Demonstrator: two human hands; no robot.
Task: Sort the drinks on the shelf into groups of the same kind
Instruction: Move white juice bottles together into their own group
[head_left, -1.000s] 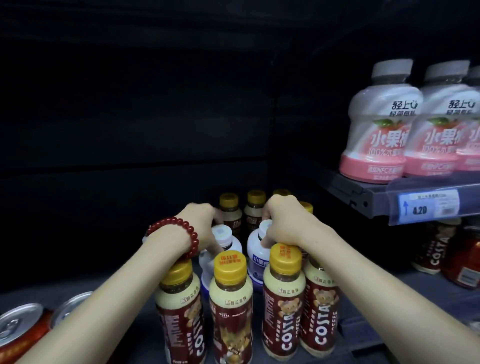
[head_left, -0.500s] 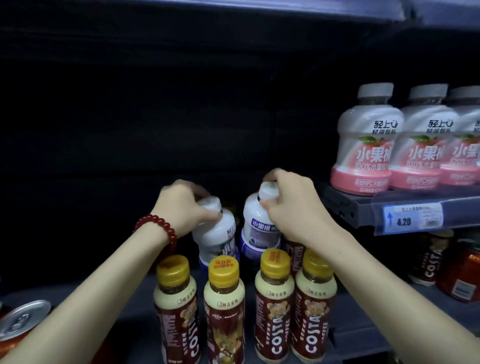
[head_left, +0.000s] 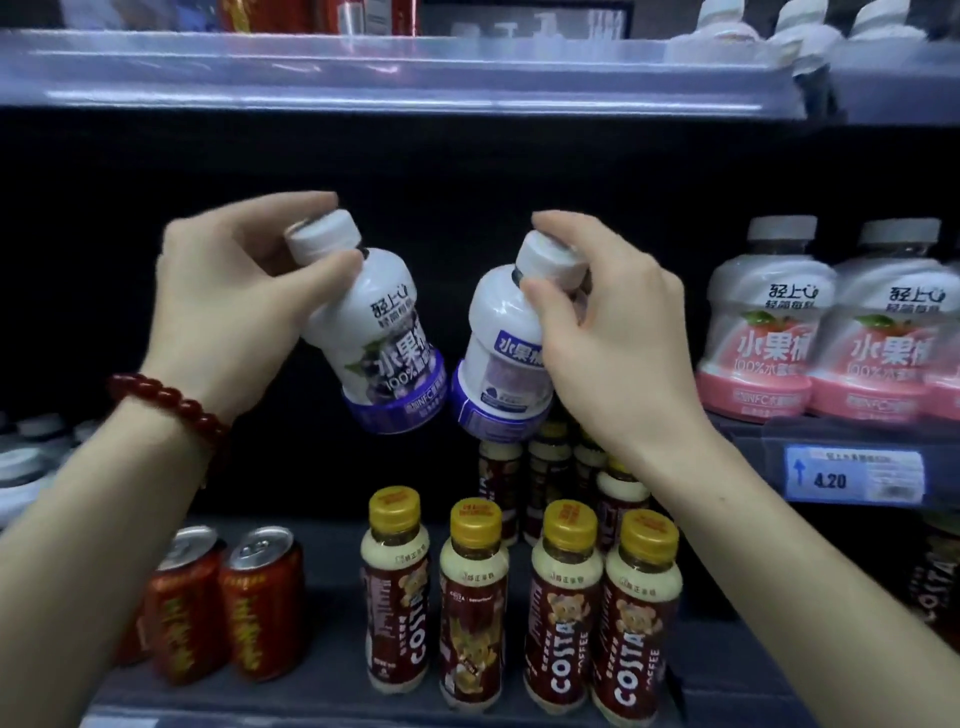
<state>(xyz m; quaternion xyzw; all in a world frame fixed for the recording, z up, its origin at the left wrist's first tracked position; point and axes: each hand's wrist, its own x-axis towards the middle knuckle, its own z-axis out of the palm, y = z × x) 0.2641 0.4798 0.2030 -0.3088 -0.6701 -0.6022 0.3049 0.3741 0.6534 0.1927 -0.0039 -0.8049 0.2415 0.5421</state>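
Nearest, four Costa coffee bottles (head_left: 519, 608) stood in the front row of the lower shelf (head_left: 332, 670), with more half hidden behind them; two red cans (head_left: 228, 603) stood plainly to their left, a possible third mostly hidden. Above these, my left hand (head_left: 228, 312) pinched the cap of one purple-banded bottle (head_left: 387, 343), tilted, and my right hand (head_left: 608, 332) pinched the cap and neck of a second (head_left: 501, 364); both hung clear of the shelf, bases almost touching. In my judgement a cap-only grip lets a bottle swing, so each should be carried upright and set base-first beside its own kind. Farther right, at least two pink-banded bottles (head_left: 826, 332) stood on the raised shelf (head_left: 753, 441).
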